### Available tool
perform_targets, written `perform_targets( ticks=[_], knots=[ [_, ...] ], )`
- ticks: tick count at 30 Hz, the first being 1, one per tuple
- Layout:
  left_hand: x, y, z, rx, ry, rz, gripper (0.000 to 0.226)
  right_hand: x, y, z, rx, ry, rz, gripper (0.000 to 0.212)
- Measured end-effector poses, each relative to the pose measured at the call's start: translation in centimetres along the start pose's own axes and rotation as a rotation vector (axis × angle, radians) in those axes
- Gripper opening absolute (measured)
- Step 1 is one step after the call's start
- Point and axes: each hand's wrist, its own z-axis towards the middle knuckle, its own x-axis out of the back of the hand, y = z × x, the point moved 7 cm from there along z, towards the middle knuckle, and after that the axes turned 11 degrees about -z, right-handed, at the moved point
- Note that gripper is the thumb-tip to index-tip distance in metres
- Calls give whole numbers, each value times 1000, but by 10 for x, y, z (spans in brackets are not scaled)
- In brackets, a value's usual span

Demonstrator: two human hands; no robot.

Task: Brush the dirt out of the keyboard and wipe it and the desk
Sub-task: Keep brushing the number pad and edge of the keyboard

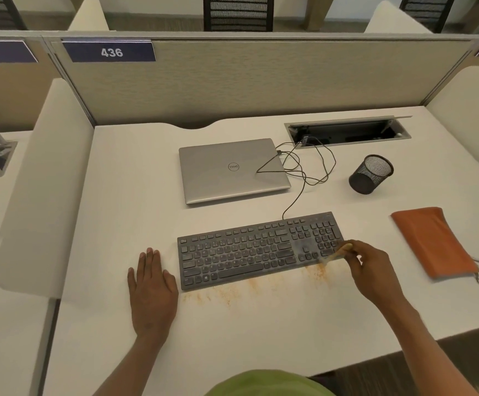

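Two grips show in the head view. My left grip lies flat on the worktop, fingers straight and holding nothing, just beside the left end of the keyboard. My right grip pinches a small brush, blurred, with its bristles on the keyboard's right end near its front side. The keyboard sits toward the worktop's front edge, roughly midway along it, and looks dusty at its right part. Orange dirt is strewn on the worktop along the keyboard's front side. Behind the keyboard lies a closed laptop, and a cable loops to an open cable box near the back edge. A black mesh cup is right of the laptop. An orange pouch lies near the right edge.
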Motion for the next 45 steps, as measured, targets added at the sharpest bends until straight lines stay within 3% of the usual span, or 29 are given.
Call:
perform_targets(
  ticks=[5, 9, 13, 23, 30, 38, 45],
  knots=[
    [0, -1, -1, 3, -5, 1, 61, 13, -3, -17, -147, 117, 174, 12],
    [0, 0, -1, 3, -6, -4, 61, -6, -17, -19, -141, 53, 250, 18],
    [1, 1, -1, 1, -7, -9, 62, -14, -17, -19, -145, 43, 219, 11],
    [1, 1, -1, 3, -12, -13, 63, 13, 21, -25, -299, 243, 141, 11],
    [0, 1, -1, 2, -15, -9, 62, -6, 2, -16, -200, 77, 191, 10],
    [2, 2, -2, -11, 0, -14, 62, 14, 43, -23, -390, 221, 51, 9],
    [2, 3, -2, -9, 2, -21, 62, 15, 38, -18, -449, 265, 214, 11]
  ],
)
